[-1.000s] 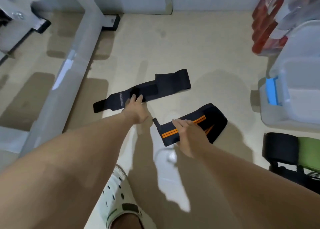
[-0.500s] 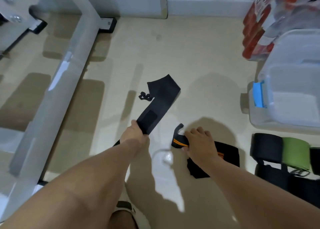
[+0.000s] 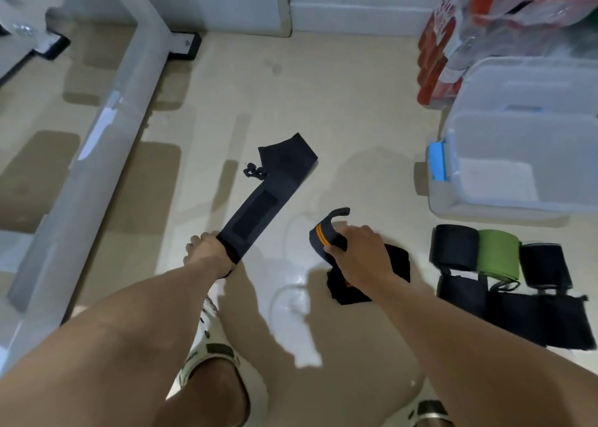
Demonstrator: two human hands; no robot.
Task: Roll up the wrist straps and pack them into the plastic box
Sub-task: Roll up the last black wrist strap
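On beige floor, hands grip two wrist straps (left hand [image 3: 207,248] black strap [image 3: 268,197], right hand [image 3: 359,252] orange-striped strap [image 3: 326,237])

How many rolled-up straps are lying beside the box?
3 in a row: black roll, green roll, black roll, right of the right hand. The dark pile may hide more.

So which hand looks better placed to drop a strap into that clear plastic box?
Probably the right hand. It grips the orange-striped strap on the side nearest the plastic box, though that strap isn't rolled yet. The left hand holds the plain black strap farther away.
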